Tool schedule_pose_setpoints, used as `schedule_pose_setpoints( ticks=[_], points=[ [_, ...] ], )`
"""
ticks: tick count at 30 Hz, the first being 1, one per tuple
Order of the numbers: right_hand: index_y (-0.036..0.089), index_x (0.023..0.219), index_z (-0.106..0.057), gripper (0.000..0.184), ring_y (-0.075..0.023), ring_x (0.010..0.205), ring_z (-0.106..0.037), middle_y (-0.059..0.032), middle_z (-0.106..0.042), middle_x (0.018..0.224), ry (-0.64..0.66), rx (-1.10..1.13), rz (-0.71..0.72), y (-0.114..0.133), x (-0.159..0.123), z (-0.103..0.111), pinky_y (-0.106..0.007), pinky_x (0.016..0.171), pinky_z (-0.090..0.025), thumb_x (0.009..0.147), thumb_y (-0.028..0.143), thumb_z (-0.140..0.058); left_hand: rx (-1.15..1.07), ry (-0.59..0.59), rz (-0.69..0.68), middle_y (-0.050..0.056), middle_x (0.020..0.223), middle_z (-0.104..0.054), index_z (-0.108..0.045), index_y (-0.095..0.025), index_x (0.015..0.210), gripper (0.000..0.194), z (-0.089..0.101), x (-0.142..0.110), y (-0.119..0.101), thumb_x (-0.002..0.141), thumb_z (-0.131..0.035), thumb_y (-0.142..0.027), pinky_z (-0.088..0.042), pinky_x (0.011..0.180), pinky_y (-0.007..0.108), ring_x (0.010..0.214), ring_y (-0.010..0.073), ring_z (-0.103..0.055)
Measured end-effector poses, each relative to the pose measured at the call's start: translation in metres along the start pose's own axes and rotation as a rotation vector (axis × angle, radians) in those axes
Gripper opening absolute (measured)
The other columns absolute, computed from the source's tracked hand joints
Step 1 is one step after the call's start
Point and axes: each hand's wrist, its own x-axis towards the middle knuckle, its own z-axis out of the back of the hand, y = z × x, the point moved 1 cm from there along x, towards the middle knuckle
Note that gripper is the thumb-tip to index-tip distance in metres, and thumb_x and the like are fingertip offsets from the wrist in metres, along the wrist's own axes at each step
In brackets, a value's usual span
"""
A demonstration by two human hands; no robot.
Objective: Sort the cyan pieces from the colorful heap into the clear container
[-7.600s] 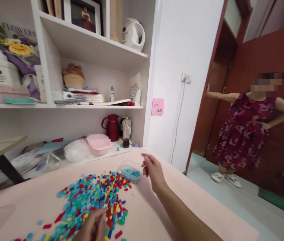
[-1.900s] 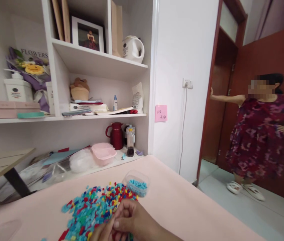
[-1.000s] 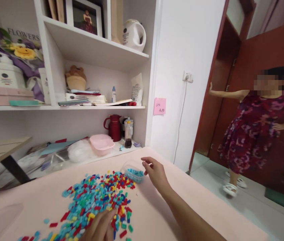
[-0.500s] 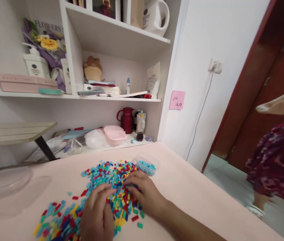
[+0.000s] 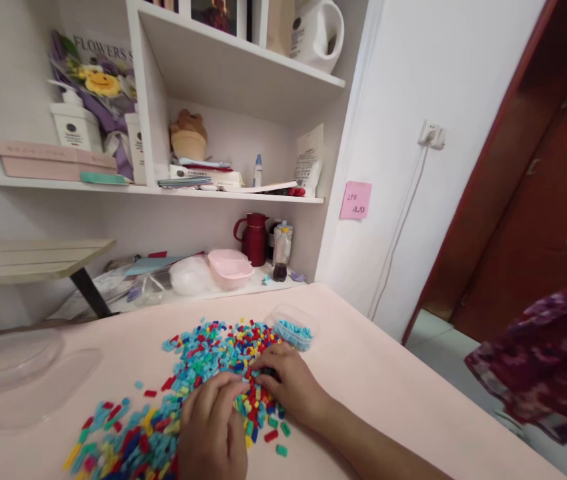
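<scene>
A spread of small toy building bricks (image 5: 203, 357) in blue, red, yellow and green covers the middle of the pink table. My left hand (image 5: 216, 423) reaches over its near side, fingers bent and pressed together, tips among the bricks. Whatever they may pinch is too small to make out. My right hand (image 5: 288, 383) rests at the right side of the pile, thumb and forefinger apart over the bricks, with nothing visibly held. Just beyond it stands a clear plastic tub (image 5: 296, 327) with light-blue bricks inside.
Clear plastic containers (image 5: 13, 363) lie at the table's left. Behind stand a pink lidded box (image 5: 231, 267), a red jug (image 5: 254, 239) and a bottle with dark liquid (image 5: 281, 257), under white shelves (image 5: 238, 193). At the right is a person in a patterned skirt (image 5: 538, 360).
My left hand has moved right, closer to my right hand, which has barely shifted. The person at the right has moved, their arm now nearer the frame edge.
</scene>
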Motion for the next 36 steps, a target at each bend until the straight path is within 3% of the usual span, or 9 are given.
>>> schedule_pose_setpoints(
  ticks=[7,13,16,20,24,29,32,36],
  points=[
    [0.021,0.078,-0.073,0.017,-0.0182,0.086,-0.06,-0.0015,-0.071,0.086,-0.04,0.18,-0.061,0.005,0.001,0.003,-0.029,0.082,-0.042,0.07,0.006,-0.07,0.08,0.033,-0.014,0.002,0.089,-0.069,-0.06,-0.023,0.095,0.027,-0.006,-0.004,0.0,0.086,-0.04,-0.009,-0.046,0.077,0.03,0.086,0.0158,-0.065],
    [0.02,0.074,-0.071,0.009,-0.0191,0.087,-0.058,-0.0021,-0.069,0.083,-0.085,0.285,-0.069,0.006,0.002,0.011,-0.032,0.086,-0.039,0.073,0.012,-0.068,0.179,0.09,0.02,0.008,0.099,-0.068,-0.059,-0.019,0.106,0.026,-0.018,-0.016,0.005,0.088,-0.041,-0.016,-0.049,0.074,0.035,0.091,0.0213,-0.066],
    [0.018,0.074,-0.071,0.003,-0.0175,0.08,-0.057,-0.0022,-0.066,0.08,-0.068,0.436,-0.111,0.012,0.0,0.015,-0.029,0.077,-0.041,0.073,0.018,-0.068,0.177,0.11,0.045,0.009,0.099,-0.068,-0.058,-0.018,0.109,0.025,-0.018,-0.016,0.005,0.091,-0.042,-0.022,-0.051,0.073,0.037,0.09,0.0229,-0.066],
    [0.015,0.075,-0.069,0.021,-0.0099,0.056,-0.045,0.0019,-0.058,0.063,0.023,0.728,-0.234,0.023,-0.004,0.013,-0.023,0.056,-0.035,0.071,0.035,-0.074,0.151,0.11,0.033,0.008,0.098,-0.069,-0.057,-0.018,0.113,0.026,-0.014,-0.011,0.003,0.093,-0.043,-0.03,-0.052,0.071,0.036,0.088,0.022,-0.068],
    [0.013,0.072,-0.068,0.034,-0.0082,0.055,-0.046,0.002,-0.059,0.06,0.1,0.922,-0.284,0.028,-0.007,0.006,-0.022,0.057,-0.036,0.062,0.043,-0.082,0.131,0.065,-0.017,0.005,0.09,-0.071,-0.059,-0.02,0.105,0.021,-0.009,-0.004,0.0,0.094,-0.044,-0.029,-0.051,0.071,0.033,0.082,0.0188,-0.069],
    [0.013,0.071,-0.069,0.043,-0.0094,0.057,-0.051,0.0003,-0.062,0.062,0.099,0.986,-0.334,0.029,-0.007,0.002,-0.023,0.058,-0.038,0.052,0.047,-0.087,0.042,0.029,-0.077,-0.002,0.077,-0.073,-0.061,-0.023,0.096,0.016,-0.006,0.0,-0.001,0.094,-0.045,-0.024,-0.05,0.069,0.027,0.068,0.0133,-0.068],
    [0.013,0.073,-0.07,0.044,-0.0087,0.055,-0.052,-0.0001,-0.062,0.061,0.124,1.053,-0.334,0.031,-0.008,0.003,-0.023,0.059,-0.039,0.056,0.05,-0.085,-0.011,0.018,-0.016,-0.003,0.078,-0.074,-0.063,-0.024,0.095,0.017,-0.007,-0.003,0.003,0.094,-0.047,-0.03,-0.051,0.064,0.023,0.066,0.0119,-0.069],
    [0.012,0.082,-0.073,0.044,-0.0102,0.058,-0.055,-0.0027,-0.065,0.064,0.166,1.102,-0.308,0.033,-0.01,0.003,-0.023,0.059,-0.039,0.065,0.052,-0.08,-0.119,0.106,0.184,-0.005,0.078,-0.074,-0.064,-0.028,0.092,0.017,-0.009,-0.012,0.006,0.092,-0.052,-0.04,-0.053,0.061,0.019,0.064,0.0109,-0.07]
  ],
)
